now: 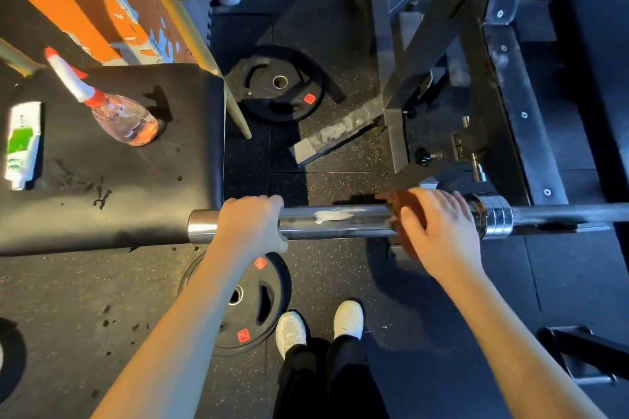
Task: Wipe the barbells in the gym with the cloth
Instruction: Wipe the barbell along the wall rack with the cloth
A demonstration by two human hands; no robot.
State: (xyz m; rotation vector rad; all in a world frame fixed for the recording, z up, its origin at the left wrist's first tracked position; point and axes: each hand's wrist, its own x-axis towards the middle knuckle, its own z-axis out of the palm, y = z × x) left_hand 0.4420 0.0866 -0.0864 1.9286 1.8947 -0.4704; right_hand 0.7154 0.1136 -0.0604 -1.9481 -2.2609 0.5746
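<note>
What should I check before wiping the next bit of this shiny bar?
1. Barbell held steady: ok, the left hand has its grip wrapped round the sleeve.
2. Cloth on the bar: ok, the right hand holds it there beside the collar.
3. White smear gone: not ok, it sits between the hands.
4. Spray bottle within reach: ok, it stands on the black bench.
5. Cloth clean enough: cannot tell, it is blurred.
</note>
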